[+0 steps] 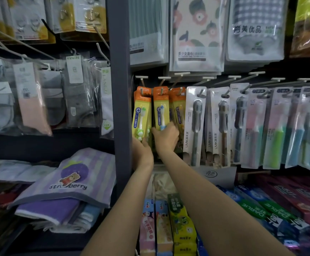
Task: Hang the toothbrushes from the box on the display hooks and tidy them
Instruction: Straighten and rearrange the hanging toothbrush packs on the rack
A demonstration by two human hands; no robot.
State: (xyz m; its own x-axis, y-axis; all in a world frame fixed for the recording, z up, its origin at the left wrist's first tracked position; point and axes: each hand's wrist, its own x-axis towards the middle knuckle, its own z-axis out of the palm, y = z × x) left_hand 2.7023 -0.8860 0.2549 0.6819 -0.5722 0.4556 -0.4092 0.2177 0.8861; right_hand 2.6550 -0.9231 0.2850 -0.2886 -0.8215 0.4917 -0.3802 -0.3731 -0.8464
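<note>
Toothbrushes in orange-and-yellow kids' packs are what both hands are on right now, and I'll place everything off the dark shelf post (pixel 120 89). Just right of that post hangs the green-brush pack (pixel 141 115). One hook further right is the blue-brush pack (pixel 161 109), and a third orange pack (pixel 178 108) hangs past that, partly hidden.

All of them hang long-axis straight up and down, hook holes at the top, bottoms swinging free. The left hand (pixel 143 147) comes up from below, closest to the post, its fingers at the bottom edge of the green one; I can't tell if it's pinching or just steadying. The right hand (pixel 166 138) is curled around the lower end of the blue one, thumb at its left edge, looks like a proper grip.

So the packs sit directly above the hands. My guess is this is the tidying bit, squaring the bottoms so they hang flush. The right hand is the better-placed one for the middle hook.

Further right from the post is a row of adult brushes (pixel 194 126). I don't see any box.
</note>
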